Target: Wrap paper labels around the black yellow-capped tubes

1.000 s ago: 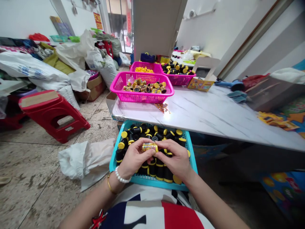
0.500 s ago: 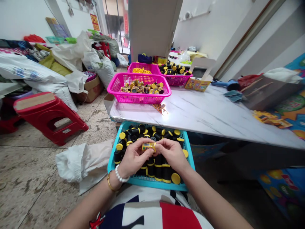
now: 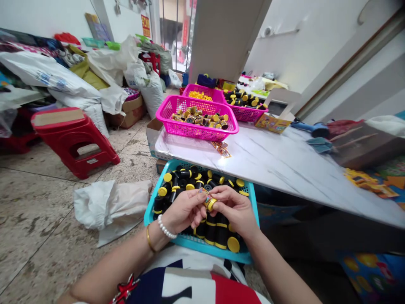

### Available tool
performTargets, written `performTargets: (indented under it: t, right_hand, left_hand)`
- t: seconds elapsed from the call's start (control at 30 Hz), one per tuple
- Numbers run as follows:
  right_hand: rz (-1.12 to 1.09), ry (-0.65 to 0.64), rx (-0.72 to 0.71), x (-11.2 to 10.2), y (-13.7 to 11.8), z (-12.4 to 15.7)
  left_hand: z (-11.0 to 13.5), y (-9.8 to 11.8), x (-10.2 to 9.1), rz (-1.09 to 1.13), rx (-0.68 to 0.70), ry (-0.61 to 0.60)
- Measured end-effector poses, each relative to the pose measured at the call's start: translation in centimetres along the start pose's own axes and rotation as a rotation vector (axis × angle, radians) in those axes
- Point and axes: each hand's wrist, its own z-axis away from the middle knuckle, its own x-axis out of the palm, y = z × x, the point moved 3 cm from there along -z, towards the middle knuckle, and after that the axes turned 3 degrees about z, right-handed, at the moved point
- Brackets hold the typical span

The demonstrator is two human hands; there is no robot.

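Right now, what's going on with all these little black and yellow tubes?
A seated person holds one small tube with a colourful label between the left hand and right hand, above a blue basket of black tubes with yellow caps. On the white table ahead, a pink basket holds labelled ones.

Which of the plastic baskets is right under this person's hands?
The turquoise basket of black tubes with yellow caps, just below both hands; it is the only blue one. The three pink baskets sit farther off on the white table.

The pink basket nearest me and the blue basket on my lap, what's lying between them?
In the head view, bare white tabletop with small sticker strips near the pink basket.
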Motion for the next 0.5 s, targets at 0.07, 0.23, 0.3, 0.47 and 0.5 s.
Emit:
performTargets:
  t: [0.07,0.23,0.3,0.47,0.5]
  right_hand:
    - [-0.001,0.019,-0.003,0.1,0.3,-0.2]
    - [0.153,0.002,-0.063,0.3,0.1,-0.4]
    - [0.238,-0.015,-0.108,0.4,-0.3,-0.5]
    - [0.254,0.038,-0.203,0.7,-0.7,-0.2]
    - [0.256,0.049,-0.211,0.7,-0.6,-0.2]
  left_hand:
    - [-0.2,-0.1,0.1,0.022,-0.008,0.040]
    - [-0.4,-0.3,0.0,0.015,0.028,0.135]
    - [-0.3,-0.4,-0.1,0.044,0.028,0.125]
    - [-0.1,-0.3,0.2,0.122,0.025,0.055]
    - [-0.1,-0.3,0.3,0.117,0.027,0.060]
